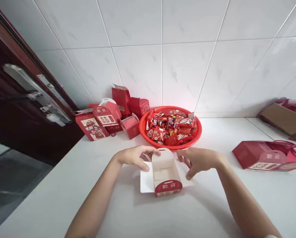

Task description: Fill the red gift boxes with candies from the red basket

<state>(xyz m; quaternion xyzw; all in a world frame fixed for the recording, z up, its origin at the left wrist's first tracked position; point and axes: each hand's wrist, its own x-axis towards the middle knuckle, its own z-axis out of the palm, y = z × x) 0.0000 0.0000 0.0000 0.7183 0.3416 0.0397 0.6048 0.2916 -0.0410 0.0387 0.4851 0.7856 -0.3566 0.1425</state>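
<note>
A small red paper gift box (168,188) stands on the white table in front of me, its lid parts unfolded and its pale inside bare. White flaps stick out at both sides, and a rounded tab with a slot rises at the back. My left hand (135,157) holds the left flap, thumb on its edge, with the index finger at the back tab. On the other side my right hand (200,162) is at the right flap, thumb against it and fingers curled; some fingertips are hidden.
Behind the box sits a red plastic basket (199,132) full of wrapped sweets. Several red boxes (104,115) are grouped at the back left. More red boxes (259,155) lie at right, near a brown cardboard box (281,117). A tiled wall (138,66) backs the table; a dark door (19,99) is left.
</note>
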